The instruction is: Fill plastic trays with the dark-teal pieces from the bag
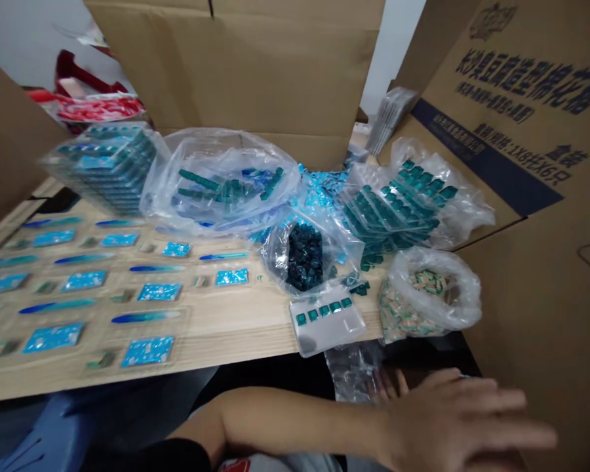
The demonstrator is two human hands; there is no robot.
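My left hand (465,419) reaches across to the lower right, its fingers stretched out and apart, blurred by motion. Nothing shows in it. Fingertips that look like my right hand's (391,383) peek out behind my left wrist; the rest is hidden. They are beside a crumpled clear plastic bag (351,368) below the table edge, and I cannot tell whether they grip it. On the edge lies a clear plastic tray (319,337) with a row of teal square pieces (324,310). Right of it stands an open bag of small green-and-tan packets (408,311).
Packed clear trays with blue packets (147,352) and blue sticks (145,317) cover the table's left. Behind are stacked trays (108,170), a large plastic bag (221,147), a bag of dark pieces (305,259) and teal strips (388,210). Cardboard boxes (255,72) enclose the back and right (545,282).
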